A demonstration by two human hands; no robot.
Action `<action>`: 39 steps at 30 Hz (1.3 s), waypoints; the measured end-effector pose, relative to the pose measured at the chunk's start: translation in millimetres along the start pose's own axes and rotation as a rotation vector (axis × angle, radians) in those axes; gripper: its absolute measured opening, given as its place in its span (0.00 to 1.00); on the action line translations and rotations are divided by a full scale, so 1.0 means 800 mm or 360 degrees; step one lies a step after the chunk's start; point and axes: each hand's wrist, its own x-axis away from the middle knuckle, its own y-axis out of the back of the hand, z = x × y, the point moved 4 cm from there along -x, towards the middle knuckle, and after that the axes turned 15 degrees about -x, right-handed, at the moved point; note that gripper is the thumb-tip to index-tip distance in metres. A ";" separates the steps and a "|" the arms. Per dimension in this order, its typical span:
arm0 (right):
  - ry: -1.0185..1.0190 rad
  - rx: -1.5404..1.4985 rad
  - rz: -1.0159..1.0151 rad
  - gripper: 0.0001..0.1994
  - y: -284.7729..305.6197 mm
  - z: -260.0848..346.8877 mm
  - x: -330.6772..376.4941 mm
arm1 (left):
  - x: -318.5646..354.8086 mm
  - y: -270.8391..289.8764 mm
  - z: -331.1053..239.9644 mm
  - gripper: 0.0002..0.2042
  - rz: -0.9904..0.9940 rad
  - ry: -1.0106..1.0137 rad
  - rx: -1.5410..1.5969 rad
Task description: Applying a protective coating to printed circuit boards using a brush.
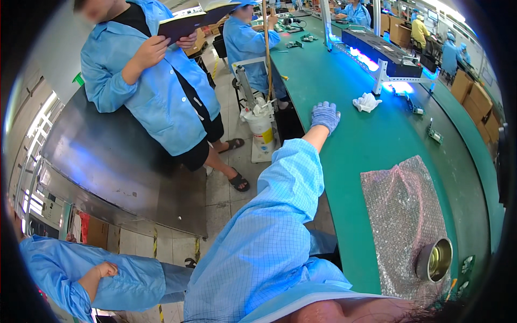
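My left hand [325, 116] wears a blue-grey knit glove and rests flat on the near edge of the green workbench [355, 161], fingers apart and holding nothing. My blue-sleeved left arm [280, 215] stretches up to it from the lower middle. A crumpled white cloth [367, 102] lies on the bench a short way right of the hand. My right hand is out of sight.
A pink bubble-wrap sheet [404, 215] lies on the bench with a round metal tin [435, 259] at its near end. Small circuit boards [434, 134] and a black lamp unit [382, 54] glowing blue sit farther back. A person holding a dark notebook [183, 24] stands beside a steel table [124, 161].
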 end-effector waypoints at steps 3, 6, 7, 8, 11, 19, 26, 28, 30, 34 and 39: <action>-0.0034 -0.0044 0.0003 0.11 0.004 0.002 -0.003 | -0.001 -0.002 -0.001 0.20 0.0047 0.0006 -0.0022; -0.0066 -0.0048 0.0035 0.11 0.000 0.000 0.000 | 0.000 0.001 -0.001 0.20 0.0023 0.0001 -0.0036; -0.0066 -0.0043 0.0071 0.11 -0.001 0.000 0.000 | 0.000 0.001 -0.002 0.20 0.0026 0.0000 -0.0036; -0.0066 -0.0041 0.0069 0.11 0.001 0.001 -0.001 | -0.001 0.001 -0.001 0.20 0.0044 0.0001 -0.0032; -0.0034 -0.0031 -0.0038 0.12 0.013 0.004 -0.008 | -0.002 0.000 -0.001 0.19 0.0062 -0.0005 -0.0016; -0.0040 -0.0029 -0.0036 0.12 -0.006 0.001 0.009 | -0.001 0.001 -0.002 0.19 0.0061 -0.0012 -0.0016; -0.0084 -0.0060 -0.0013 0.12 -0.018 -0.003 0.010 | -0.001 0.000 0.001 0.20 0.0072 -0.0014 -0.0053; -0.0062 -0.0007 -0.0042 0.11 -0.017 -0.001 0.012 | -0.002 0.000 0.000 0.21 0.0063 -0.0018 -0.0057; -0.0068 -0.0024 -0.0024 0.11 -0.016 0.001 0.013 | -0.004 0.000 -0.003 0.21 0.0033 -0.0022 -0.0071; -0.0229 -0.0122 0.0310 0.07 0.038 0.010 -0.035 | -0.006 -0.002 0.002 0.20 0.0062 -0.0026 -0.0033; -0.0266 -0.0145 0.0618 0.19 0.076 0.020 -0.067 | -0.007 -0.003 -0.001 0.20 0.0061 -0.0044 -0.0024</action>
